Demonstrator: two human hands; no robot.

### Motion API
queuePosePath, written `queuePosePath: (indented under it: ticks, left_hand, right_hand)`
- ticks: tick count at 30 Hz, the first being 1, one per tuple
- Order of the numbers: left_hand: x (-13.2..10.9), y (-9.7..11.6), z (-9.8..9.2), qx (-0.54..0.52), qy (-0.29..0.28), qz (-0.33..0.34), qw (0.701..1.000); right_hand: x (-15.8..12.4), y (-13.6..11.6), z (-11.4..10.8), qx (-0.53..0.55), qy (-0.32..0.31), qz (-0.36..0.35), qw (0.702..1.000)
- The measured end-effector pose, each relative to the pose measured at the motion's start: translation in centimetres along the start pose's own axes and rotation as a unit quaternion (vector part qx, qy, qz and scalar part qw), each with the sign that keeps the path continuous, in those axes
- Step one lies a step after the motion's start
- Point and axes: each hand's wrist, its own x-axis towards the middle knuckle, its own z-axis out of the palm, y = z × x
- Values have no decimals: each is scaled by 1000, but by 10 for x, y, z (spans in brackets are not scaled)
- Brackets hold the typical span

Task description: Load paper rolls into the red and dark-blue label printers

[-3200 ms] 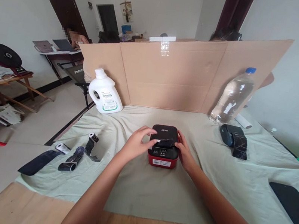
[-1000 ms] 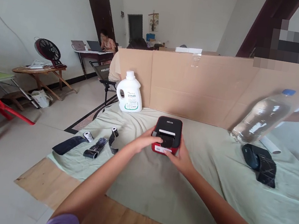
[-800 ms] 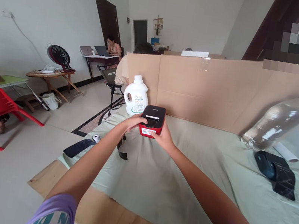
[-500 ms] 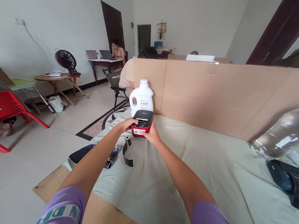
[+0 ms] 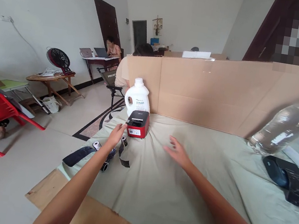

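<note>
A red and black label printer (image 5: 137, 124) stands upright on the pale green cloth, right in front of a white detergent jug (image 5: 137, 97). My left hand (image 5: 117, 133) is beside the printer's left side, fingers loosely stretched and holding nothing; whether a fingertip touches the casing I cannot tell. My right hand (image 5: 178, 152) hovers over the cloth to the right of the printer, empty with its fingers apart. Just below the printer lies a small roll (image 5: 124, 141) with a black strip unrolled from it.
More rolls (image 5: 97, 145) and a dark flat piece (image 5: 78, 155) lie near the left edge. At right are a large water bottle (image 5: 289, 126), a white tube (image 5: 297, 156) and a black rounded object (image 5: 276, 172) with a marbled strip. A cardboard wall (image 5: 198, 93) borders the back.
Both hands have let go of the printer, which now stands by the jug. My right hand has moved away to the right; my left has drawn slightly back. The view has shifted a little.
</note>
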Motion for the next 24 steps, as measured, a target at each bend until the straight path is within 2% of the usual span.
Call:
queuePosePath:
  ticks: [2, 4, 6, 8, 10, 13, 17, 19, 21, 24]
  left_hand:
    - [-21, -8, -5, 147, 21, 30, 988]
    - [-40, -12, -6, 319, 5, 82, 944]
    - [-58, -14, -3, 424, -24, 141, 894]
    - [-77, -16, 1, 484, -39, 197, 852]
    - [-95, -20, 6, 539, -49, 247, 804]
    - [-113, -30, 9, 582, -65, 304, 752]
    - [-116, -42, 7, 588, -70, 309, 745]
    - [-113, -44, 5, 598, -35, 276, 751]
    - [-109, -42, 3, 617, -3, 210, 758]
    - [-105, -34, -1, 628, -25, 112, 770]
  right_hand:
    - [-42, 23, -79, -85, 65, 0, 994]
    - [-80, 37, -164, -177, 152, 27, 972]
    - [-108, 42, -242, -260, 236, 86, 932]
    - [-128, 39, -302, -323, 320, 132, 881]
    - [-139, 33, -342, -372, 358, 177, 838]
    - [-137, 31, -371, -411, 364, 233, 803]
    - [-115, 41, -379, -415, 308, 321, 793]
    - [-105, 45, -378, -399, 279, 357, 797]
    - [-99, 45, -376, -389, 271, 369, 799]
    - [-98, 40, -371, -394, 277, 368, 795]
